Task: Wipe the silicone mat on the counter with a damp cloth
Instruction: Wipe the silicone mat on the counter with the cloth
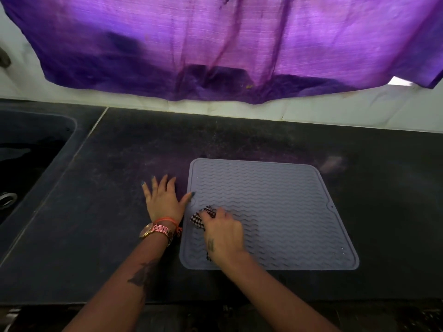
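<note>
1. Right hand [221, 232] — grip bunched around the checked cloth [203, 216], pressing it onto the silicone mat [275, 212], which lies flat on the dark table [119, 236].
2. Left hand [163, 200] — fingers spread flat on the table just beside the grip, thumb touching the mat's edge to steady it.
3. Step in hand: wiping, apparently at the mat's left portion. The next move calls for strokes away from the steadying hand, across the ridges.

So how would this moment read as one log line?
step: wiping | right hand: grips cloth on mat | left hand: flat on counter
</note>
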Tool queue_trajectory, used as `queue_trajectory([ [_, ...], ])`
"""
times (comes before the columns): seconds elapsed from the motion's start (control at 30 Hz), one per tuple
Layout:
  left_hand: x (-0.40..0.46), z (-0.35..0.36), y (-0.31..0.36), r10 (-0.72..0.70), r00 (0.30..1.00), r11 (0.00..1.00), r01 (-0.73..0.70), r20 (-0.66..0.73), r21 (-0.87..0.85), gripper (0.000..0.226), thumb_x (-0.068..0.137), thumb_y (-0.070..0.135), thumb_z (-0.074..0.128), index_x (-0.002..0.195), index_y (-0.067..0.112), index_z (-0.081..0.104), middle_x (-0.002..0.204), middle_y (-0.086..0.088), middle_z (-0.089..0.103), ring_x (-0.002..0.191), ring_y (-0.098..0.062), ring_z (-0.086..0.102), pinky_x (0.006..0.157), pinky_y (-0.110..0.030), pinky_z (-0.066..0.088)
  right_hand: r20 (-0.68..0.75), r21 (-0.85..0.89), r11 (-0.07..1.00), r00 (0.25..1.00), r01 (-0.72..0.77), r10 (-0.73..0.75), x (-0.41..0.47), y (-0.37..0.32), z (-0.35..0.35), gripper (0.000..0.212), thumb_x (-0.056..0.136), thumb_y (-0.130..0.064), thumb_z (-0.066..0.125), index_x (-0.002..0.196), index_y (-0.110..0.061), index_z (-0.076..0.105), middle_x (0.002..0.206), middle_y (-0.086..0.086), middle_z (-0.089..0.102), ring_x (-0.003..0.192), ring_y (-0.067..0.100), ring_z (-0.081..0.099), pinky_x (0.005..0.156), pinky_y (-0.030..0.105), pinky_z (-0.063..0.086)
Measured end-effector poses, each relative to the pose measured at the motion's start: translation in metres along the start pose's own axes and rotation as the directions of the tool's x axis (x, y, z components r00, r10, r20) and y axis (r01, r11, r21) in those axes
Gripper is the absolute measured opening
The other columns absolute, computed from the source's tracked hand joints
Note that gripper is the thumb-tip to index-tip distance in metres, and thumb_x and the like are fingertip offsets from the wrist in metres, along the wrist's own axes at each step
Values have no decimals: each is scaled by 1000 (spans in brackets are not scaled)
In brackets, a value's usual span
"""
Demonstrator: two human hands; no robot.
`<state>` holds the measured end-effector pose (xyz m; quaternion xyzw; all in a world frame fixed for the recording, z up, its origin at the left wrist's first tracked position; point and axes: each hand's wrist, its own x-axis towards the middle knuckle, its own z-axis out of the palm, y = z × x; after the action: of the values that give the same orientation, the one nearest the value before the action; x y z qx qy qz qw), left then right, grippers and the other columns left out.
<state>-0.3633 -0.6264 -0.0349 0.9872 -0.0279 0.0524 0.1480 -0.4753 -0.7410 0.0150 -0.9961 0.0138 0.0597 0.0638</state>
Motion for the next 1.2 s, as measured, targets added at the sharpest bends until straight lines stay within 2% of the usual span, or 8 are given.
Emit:
queue_trajectory([
  [0.23, -1, -3, 1, -23, 1000, 1000, 23, 15, 19, 71, 84, 65, 41, 138, 18, 39, 152, -6, 30, 145, -30, 9, 115, -47, -12, 30, -39, 998, 998, -47, 48, 0, 32, -20, 39, 88, -14, 53, 127, -16, 48, 121, 16, 50, 106, 30, 53, 81, 35, 43],
  [0.37, -1, -2, 1, -26, 1000, 1000, 26, 13, 18, 71, 85, 64, 41, 138, 17, 40, 152, -7, 31, 145, -30, 9, 114, -47, -14, -102, 48, 992, 987, -116, 120, -5, 50, -28, 34, 96, -23, 41, 130, -25, 46, 119, 10, 52, 100, 25, 56, 76, 30, 44],
  [0.47, -2, 0, 1, -27, 1000, 1000, 27, 7, 9, 70, 85, 64, 41, 137, 17, 41, 151, -7, 32, 145, -30, 10, 114, -47, -13, -150, 107, 991, 984, -77, 93, -7, 42, -25, 36, 95, -27, 41, 131, -30, 45, 117, 9, 52, 101, 25, 55, 77, 31, 45],
  [0.63, -1, 1, 1, -19, 1000, 1000, 19, 4, 10, 70, 85, 64, 41, 137, 16, 42, 151, -7, 33, 145, -30, 11, 115, -47, -11, -129, 125, 992, 991, 0, 17, 1, 23, -14, 37, 94, -23, 43, 131, -28, 44, 116, 12, 51, 101, 28, 55, 78, 36, 46],
  [0.87, -1, 3, 1, -16, 1000, 1000, 15, 6, 19, 70, 85, 64, 39, 137, 17, 42, 151, -7, 33, 145, -30, 12, 115, -48, -11, -152, 212, 965, 970, -155, 189, 0, 41, -17, 46, 94, -26, 43, 137, -33, 31, 115, 12, 51, 87, 28, 59, 70, 32, 47],
  [0.97, -1, 4, 2, -10, 1000, 1000, 10, 4, 15, 67, 86, 62, 40, 136, 17, 43, 150, -7, 35, 144, -30, 13, 116, -48, -11, -126, 167, 985, 990, -36, 58, 1, 25, -15, 44, 91, -21, 48, 133, -32, 38, 123, 14, 47, 94, 31, 58, 74, 37, 48],
  [1.07, -2, 4, 1, -14, 1000, 1000, 14, 0, 15, 68, 86, 62, 41, 136, 16, 44, 150, -7, 35, 144, -31, 13, 116, -48, -10, -24, 50, 995, 996, 89, -88, 0, 6, -3, 43, 87, -13, 54, 128, -24, 43, 130, 19, 36, 103, 34, 51, 74, 42, 47],
  [1.2, -1, 2, -1, -29, 999, 999, 29, 15, 18, 71, 84, 65, 40, 137, 17, 43, 150, -7, 34, 144, -31, 12, 115, -48, -10, -60, -9, 1000, 998, 18, -18, 2, 22, -4, 36, 91, -13, 49, 125, -23, 46, 126, 17, 37, 101, 32, 50, 72, 39, 46],
])
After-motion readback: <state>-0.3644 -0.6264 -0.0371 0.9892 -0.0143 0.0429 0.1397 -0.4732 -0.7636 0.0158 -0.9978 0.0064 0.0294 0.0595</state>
